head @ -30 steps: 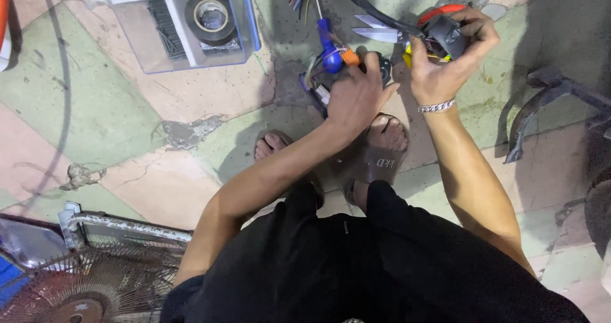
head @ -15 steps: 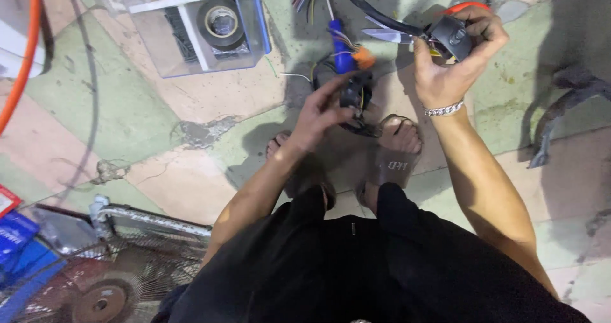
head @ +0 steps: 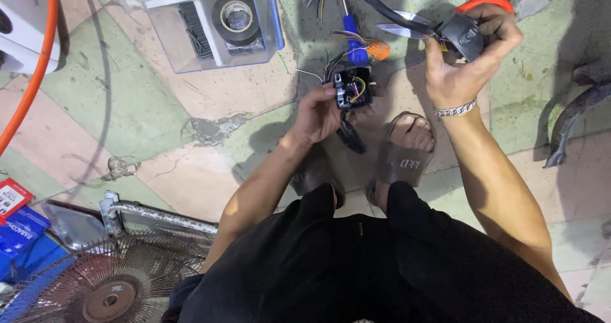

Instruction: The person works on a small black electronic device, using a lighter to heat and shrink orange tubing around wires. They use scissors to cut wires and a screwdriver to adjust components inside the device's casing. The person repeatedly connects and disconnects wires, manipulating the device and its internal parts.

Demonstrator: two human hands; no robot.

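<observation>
Tape roll [head: 237, 17] sits in the clear plastic box [head: 270, 17] at left, untouched. Left hand [head: 316, 115] grasps an opened black switch housing [head: 352, 87], coloured wires exposed, above the sandalled feet. Right hand [head: 463, 62] clenches a second black switch part [head: 464, 35] beside the scissors [head: 445, 17]. Wiring looks unfinished, the halves apart. Since the previous frames, the left hand has lowered the housing away.

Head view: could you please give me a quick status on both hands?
Left hand grips black switch housing, coloured wires exposed. Right hand grips second black switch part. Scissors and blue screwdriver on floor between them.
</observation>
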